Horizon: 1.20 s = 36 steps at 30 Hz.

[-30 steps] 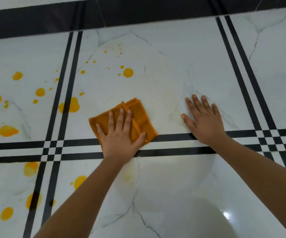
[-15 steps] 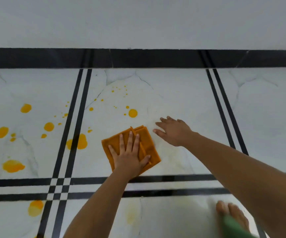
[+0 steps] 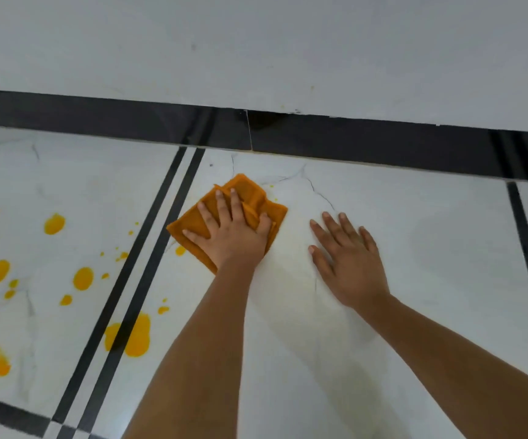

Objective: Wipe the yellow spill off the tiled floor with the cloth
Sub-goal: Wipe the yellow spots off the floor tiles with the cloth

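Left hand (image 3: 231,236) first: its fingers (image 3: 220,205) are straight and fanned wide, pressed flat on top of the orange cloth (image 3: 246,190). They're not curled round it, and the thumb is out to the right. The cloth is folded into a rough square with the layered edges showing. It sticks out past the fingertips on the far side and past the little finger on the left, and the heel of the hand covers its near corner. It lies on the white marbled floor (image 3: 430,248), up at the wall end of the tile.

Right hand (image 3: 348,261) is just right of the cloth and not touching it. It's palm down on bare tile with its fingers (image 3: 329,231) straight and a bit spread, holding nothing. The tile between the two hands, back toward the wrists, looks faintly yellowish, kind of a smear.

There are a couple of tiny yellow specks just off the cloth's far-right edge, past the left thumb. One small drop (image 3: 180,250) sits beside the cloth's near-left edge, left of the wrist.

Further left of the fingers a pair of black stripes (image 3: 148,258) runs diagonally. Most of the yellow spill (image 3: 134,339) is out that way: a big blob straddles the stripes near the left forearm, and lots of round blobs and dots are scattered over the next tile.

Beyond the fingertips there's a black band (image 3: 351,141) along the foot of a pale wall (image 3: 256,52).
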### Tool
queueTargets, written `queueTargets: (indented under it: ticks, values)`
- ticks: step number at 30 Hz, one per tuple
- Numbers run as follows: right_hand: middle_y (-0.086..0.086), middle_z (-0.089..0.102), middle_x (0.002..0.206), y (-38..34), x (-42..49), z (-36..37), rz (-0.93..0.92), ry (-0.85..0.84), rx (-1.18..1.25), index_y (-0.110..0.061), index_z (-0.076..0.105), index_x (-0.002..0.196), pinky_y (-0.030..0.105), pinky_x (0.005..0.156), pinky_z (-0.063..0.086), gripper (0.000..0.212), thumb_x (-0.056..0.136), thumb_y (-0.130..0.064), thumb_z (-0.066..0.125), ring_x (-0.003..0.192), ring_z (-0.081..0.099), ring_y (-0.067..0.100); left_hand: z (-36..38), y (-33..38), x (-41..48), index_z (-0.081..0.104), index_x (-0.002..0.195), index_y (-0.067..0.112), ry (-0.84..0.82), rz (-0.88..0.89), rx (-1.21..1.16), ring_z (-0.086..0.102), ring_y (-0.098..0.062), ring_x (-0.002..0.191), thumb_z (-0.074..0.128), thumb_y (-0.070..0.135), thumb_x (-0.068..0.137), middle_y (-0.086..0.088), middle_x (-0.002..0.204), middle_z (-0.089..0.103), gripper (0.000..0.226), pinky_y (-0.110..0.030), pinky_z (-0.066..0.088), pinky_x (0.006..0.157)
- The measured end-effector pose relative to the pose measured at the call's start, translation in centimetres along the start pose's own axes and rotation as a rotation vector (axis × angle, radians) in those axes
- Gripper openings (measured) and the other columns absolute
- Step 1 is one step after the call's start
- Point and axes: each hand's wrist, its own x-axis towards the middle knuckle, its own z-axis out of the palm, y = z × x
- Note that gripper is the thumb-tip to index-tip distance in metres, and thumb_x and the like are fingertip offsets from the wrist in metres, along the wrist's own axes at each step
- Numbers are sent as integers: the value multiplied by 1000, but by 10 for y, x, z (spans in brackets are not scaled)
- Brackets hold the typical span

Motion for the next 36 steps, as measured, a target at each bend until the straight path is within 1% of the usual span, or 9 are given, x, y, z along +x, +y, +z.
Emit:
queueTargets:
  ticks: [6, 12, 15, 18, 19, 23, 28, 32, 36]
  values:
    - [-3, 25, 154, 4, 1, 5, 16, 8, -24, -29, 22, 146, 40, 112, 10, 61, 94, -54, 4, 141, 9, 17, 5, -3, -11, -18, 141, 42, -24, 484, 228, -18, -24, 141, 1, 77, 77, 10, 155, -14, 76, -62, -11, 106]
    - [-5, 23, 153, 4, 0, 4, 12, 29, -3, -29, 22, 146, 40, 112, 8, 61, 94, -54, 2, 142, 9, 17, -7, 8, 48, -9, 146, 36, 45, 82, 10, -12, -26, 142, 13, 68, 86, 5, 157, -7, 71, -64, -8, 107]
    - [-1, 38, 148, 3, 2, 4, 23, 31, -44, -27, 35, 142, 45, 108, 20, 57, 96, -51, 11, 138, 25, 19, 4, 3, 2, -16, 143, 37, 28, 175, 74, -16, -25, 142, 5, 72, 82, 7, 156, -12, 73, -62, -10, 106]
    - [-2, 37, 149, 4, 2, 4, 24, 32, -38, -28, 35, 142, 43, 109, 19, 57, 96, -52, 11, 139, 23, 19, 7, -11, -5, -23, 138, 42, -7, 392, 192, -18, -23, 141, -6, 75, 73, 11, 155, -14, 74, -58, -13, 106]
    - [-3, 35, 150, 4, 2, 5, 17, 35, -29, -29, 33, 143, 42, 110, 17, 59, 96, -53, 8, 140, 20, 18, 3, -12, 10, -22, 139, 42, -25, 379, 176, -18, -23, 141, -4, 76, 75, 11, 155, -15, 74, -59, -11, 107]
    - [-6, 22, 154, 5, 1, 6, 6, 36, 14, -30, 22, 146, 38, 112, 6, 66, 92, -57, -3, 141, 4, 15, -6, -6, 31, -12, 145, 35, 52, 51, 12, -13, -26, 142, 9, 72, 84, 6, 156, -10, 74, -64, -5, 108]
    - [-10, 2, 156, 5, 1, 3, -15, 16, 35, -33, 4, 147, 33, 112, -10, 78, 80, -62, -21, 139, -16, 10, -4, -76, -25, -17, 139, 45, -6, 348, 167, -13, -19, 142, -6, 81, 69, 17, 152, -14, 79, -59, -7, 108]
    - [-10, -6, 157, 3, -2, 2, -21, -16, -5, -31, -9, 144, 32, 111, -14, 72, 79, -59, -21, 137, -22, 10, -14, -99, -8, -13, 144, 39, 37, 4, 53, -14, -23, 142, 5, 81, 74, 9, 156, -10, 83, -64, -3, 108]
    - [-5, 7, 158, -3, -3, -2, 4, -5, 8, -30, 11, 149, 36, 115, -3, 76, 79, -55, -9, 145, -3, 16, 2, -97, -69, -3, 146, 38, 58, 131, 81, -5, -25, 143, 8, 77, 77, 9, 157, 1, 80, -64, -2, 106]
